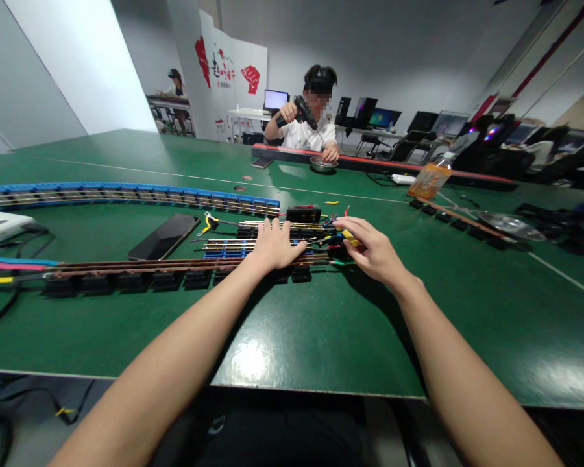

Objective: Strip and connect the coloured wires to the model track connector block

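My left hand (276,245) lies flat with fingers spread across several short rail pieces, metal rods on blue and black sleepers (228,247). Just to its right, my right hand (376,251) curls around the yellow-handled pliers (350,237), whose dark front end points left toward the rail ends and thin wires. The exact shape of the jaws cannot be made out. Beyond my hands sits a small black box (304,215) with coloured wires near it. Another yellow-and-black-handled tool (209,224) rests left of the rails. A long brown-railed strip (141,267) runs leftward along the near side.
A phone (165,237) lies left of the rails, with a curved blue track (126,193) behind it. Across the green table (292,337), a person (316,123) holds a dark power tool above a metal bowl (324,165). An orange drink bottle (431,178) stands at right.
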`<state>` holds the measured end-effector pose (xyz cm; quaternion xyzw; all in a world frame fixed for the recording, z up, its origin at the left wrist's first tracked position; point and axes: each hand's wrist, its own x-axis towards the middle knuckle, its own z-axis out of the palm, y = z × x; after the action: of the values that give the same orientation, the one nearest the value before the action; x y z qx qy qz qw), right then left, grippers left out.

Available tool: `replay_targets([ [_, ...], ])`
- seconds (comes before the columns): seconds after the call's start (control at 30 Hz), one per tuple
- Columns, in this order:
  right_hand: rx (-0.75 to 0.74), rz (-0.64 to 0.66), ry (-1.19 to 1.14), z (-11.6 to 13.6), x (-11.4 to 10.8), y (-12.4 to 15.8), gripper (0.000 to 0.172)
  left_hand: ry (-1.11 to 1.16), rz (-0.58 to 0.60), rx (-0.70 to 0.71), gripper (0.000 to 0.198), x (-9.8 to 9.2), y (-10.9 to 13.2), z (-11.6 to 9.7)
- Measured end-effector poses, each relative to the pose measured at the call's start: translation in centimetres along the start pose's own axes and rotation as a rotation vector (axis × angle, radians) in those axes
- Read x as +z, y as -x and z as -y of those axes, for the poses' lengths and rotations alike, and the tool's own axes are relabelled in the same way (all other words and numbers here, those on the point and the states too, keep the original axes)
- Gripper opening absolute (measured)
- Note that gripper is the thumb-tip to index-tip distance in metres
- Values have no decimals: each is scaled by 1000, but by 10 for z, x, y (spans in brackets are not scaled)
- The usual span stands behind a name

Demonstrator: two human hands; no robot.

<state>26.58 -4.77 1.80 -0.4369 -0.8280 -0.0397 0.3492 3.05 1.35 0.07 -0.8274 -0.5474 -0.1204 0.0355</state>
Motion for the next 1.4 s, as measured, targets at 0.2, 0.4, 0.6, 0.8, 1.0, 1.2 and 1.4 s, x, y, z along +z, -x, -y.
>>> replay_targets([
  [0.2, -60, 100, 85, -2, 5, 1, 56, 1, 2, 0, 73, 1, 0, 0],
  [0.4, -97, 180, 194, 0, 10, 2, 61, -2, 13, -6, 71, 0, 1, -1],
  [0.6, -90, 205, 247, 4, 11, 3, 67, -1, 7, -12, 70, 0, 2, -1],
  [0.8, -72, 193, 255, 5, 12, 4, 64, 11, 15, -18, 70, 0, 2, -1],
  [1.0, -12, 78, 132, 2, 10, 3, 57, -3, 13, -10, 71, 0, 1, -1],
  [1.2, 169, -150, -23, -8, 11, 2, 36, -7, 12, -4, 72, 0, 1, 0],
  [1.4, 337, -384, -206, -15, 13, 3, 35, 1, 30, -9, 71, -2, 2, -1],
])
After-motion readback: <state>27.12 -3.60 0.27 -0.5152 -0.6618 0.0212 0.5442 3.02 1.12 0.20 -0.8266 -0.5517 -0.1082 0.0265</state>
